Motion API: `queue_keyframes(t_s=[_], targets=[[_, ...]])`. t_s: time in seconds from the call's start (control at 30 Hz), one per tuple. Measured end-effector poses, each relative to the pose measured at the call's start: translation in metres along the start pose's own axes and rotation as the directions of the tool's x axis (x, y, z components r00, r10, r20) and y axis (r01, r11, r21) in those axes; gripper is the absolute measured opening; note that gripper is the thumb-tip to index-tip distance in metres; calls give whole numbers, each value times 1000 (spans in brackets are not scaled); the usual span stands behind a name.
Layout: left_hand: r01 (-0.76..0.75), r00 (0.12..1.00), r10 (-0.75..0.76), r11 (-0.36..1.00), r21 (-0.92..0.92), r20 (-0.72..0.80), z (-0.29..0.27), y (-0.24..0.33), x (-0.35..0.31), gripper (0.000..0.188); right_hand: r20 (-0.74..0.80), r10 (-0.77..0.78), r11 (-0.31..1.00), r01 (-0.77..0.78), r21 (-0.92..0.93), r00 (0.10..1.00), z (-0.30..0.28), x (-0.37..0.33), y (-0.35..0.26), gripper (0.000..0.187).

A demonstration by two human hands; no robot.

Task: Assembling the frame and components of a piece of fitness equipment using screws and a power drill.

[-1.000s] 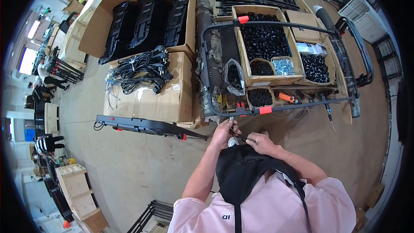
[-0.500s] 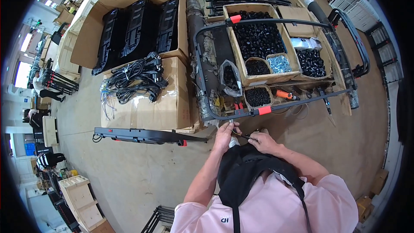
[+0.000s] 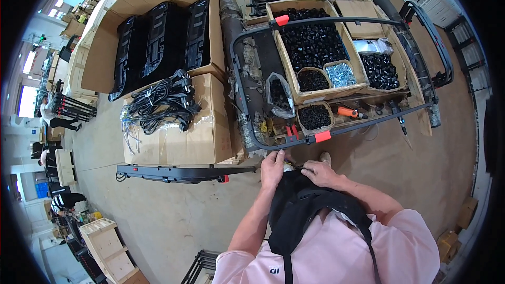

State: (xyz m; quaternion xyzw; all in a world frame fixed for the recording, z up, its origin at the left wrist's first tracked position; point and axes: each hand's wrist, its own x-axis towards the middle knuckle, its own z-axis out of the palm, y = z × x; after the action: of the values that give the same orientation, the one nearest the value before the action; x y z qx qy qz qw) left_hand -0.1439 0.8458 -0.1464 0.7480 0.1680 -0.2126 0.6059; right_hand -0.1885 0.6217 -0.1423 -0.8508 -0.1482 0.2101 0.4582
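A black tubular frame (image 3: 302, 141) with red clips stands before me. Just below its near bar, my left hand (image 3: 272, 169) is closed, thumb and fingers pinched on thin wires that are mostly hidden. My right hand (image 3: 319, 173) is closed on a black cable (image 3: 298, 166), its fingers curled close to my apron. Between the hands a bit of yellowish wire shows, too small to make out well. Below the hands hangs my black apron (image 3: 294, 200). Left of them lies a long black rail part (image 3: 173, 173) with a red piece at its end.
Behind the frame, a wooden crate (image 3: 359, 83) holds black caps and bright screws. A basket of small black parts (image 3: 314, 118), an orange-handled tool (image 3: 349, 112) and red-handled pliers (image 3: 292, 132) lie nearer. At left, bundled black power cords (image 3: 160, 100) rest on a cardboard box (image 3: 210, 126).
The black cable between my hands shows less than before, and my right hand's fingers are tucked closer over it. My left hand remains near the bar. The view has shifted slightly.
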Motion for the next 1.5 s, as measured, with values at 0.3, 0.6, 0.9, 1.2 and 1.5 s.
queue_keyframes(t_s=[0.3,0.6,0.9,1.2,1.5], targets=[[-28,996,16,990,-136,-88,15,15,-10,33,8,14,1000,-14,24,1000,9,2,11,26],[124,988,-149,906,-405,-30,11,2,2,26,50,29,999,-31,37,998,12,12,8,27],[-209,888,239,971,118,-392,-4,-23,-24,31,76,133,975,-144,168,988,16,26,-7,31],[-24,967,-26,982,190,255,12,-102,-69,55,52,259,946,-265,187,964,27,53,-33,32],[-93,961,61,990,108,271,-11,-120,-61,38,-214,-70,956,4,-294,974,-62,103,-103,33]])
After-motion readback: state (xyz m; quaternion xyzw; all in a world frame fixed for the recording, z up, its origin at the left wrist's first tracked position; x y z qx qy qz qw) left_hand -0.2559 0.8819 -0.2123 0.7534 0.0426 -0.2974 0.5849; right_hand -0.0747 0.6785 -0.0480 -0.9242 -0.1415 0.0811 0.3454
